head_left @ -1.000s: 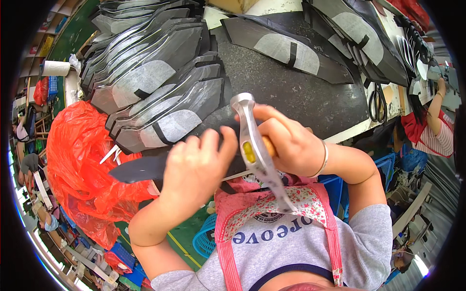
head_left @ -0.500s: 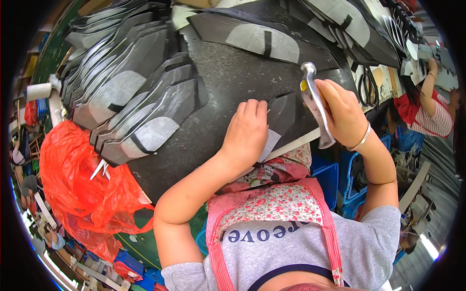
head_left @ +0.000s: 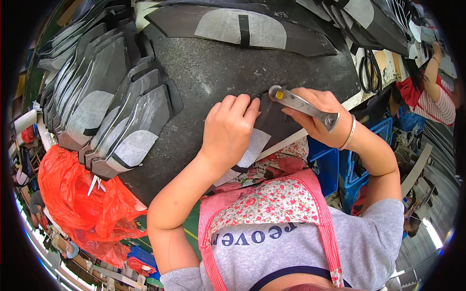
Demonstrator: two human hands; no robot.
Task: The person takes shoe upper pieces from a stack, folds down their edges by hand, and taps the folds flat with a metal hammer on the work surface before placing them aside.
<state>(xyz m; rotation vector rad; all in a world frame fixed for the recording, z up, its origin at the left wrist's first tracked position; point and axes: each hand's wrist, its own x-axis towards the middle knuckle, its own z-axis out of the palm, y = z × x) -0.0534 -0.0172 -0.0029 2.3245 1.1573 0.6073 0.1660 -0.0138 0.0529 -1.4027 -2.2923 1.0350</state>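
Note:
A dark, flat panel piece (head_left: 275, 121) with a light grey patch (head_left: 256, 144) lies at the near edge of the black work table (head_left: 199, 72). My left hand (head_left: 229, 128) rests over its left part, fingers bent and pressed together on it, hiding much of the piece. In my right hand (head_left: 326, 114) is a metal hammer (head_left: 303, 105) with a yellow spot on its head. The hammer head sits low over the panel's far edge, close to my left fingertips; whether it touches cannot be told.
Overlapping dark panels with grey patches (head_left: 92, 111) are stacked at left, beside a red plastic bag (head_left: 82, 199). One long panel (head_left: 242, 29) lies at the far side. Black-handled scissors (head_left: 369, 72) rest at the right edge. Blue crates (head_left: 324, 167) stand below; another person (head_left: 429, 94) is at far right.
The hammer has swung down and left, from raised to low over the panel. My left hand has shifted slightly left. The view has moved too.

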